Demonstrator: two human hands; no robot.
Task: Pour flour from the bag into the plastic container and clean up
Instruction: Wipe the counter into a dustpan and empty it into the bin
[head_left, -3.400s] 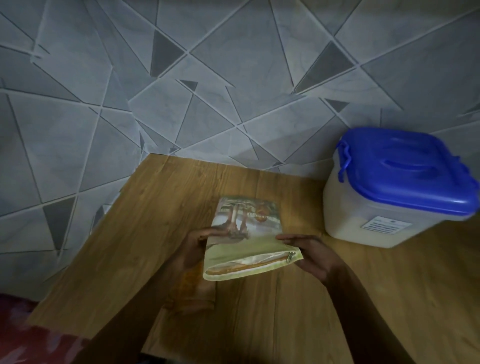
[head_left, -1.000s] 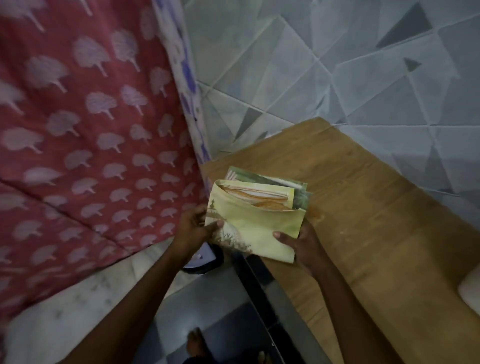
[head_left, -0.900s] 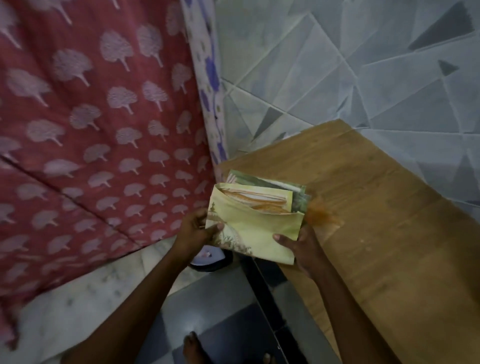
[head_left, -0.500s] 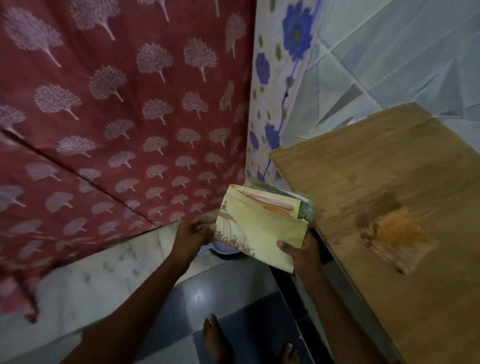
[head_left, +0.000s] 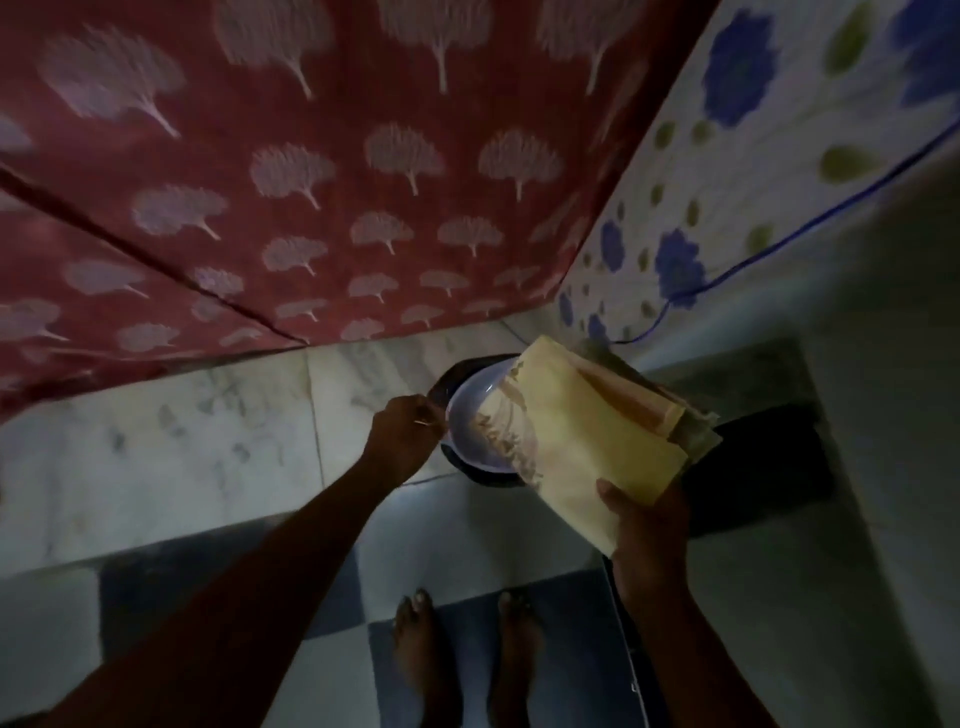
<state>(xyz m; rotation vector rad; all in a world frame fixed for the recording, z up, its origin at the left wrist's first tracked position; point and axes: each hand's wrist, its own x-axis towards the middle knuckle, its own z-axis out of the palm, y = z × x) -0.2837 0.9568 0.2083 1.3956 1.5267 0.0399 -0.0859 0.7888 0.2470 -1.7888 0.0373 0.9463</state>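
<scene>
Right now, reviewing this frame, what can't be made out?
Head view:
Inside the bin: the folded bag covers its right half.
The left hand at the bin: too dark to tell whether its fingers pinch anything.
The bag's print: blurred.
The plastic container: outside the frame.

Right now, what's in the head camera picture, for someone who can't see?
The right hand holds a folded yellow bag over a dark bin, while the left hand pinches its pale lid. Bare feet stand below.
</scene>
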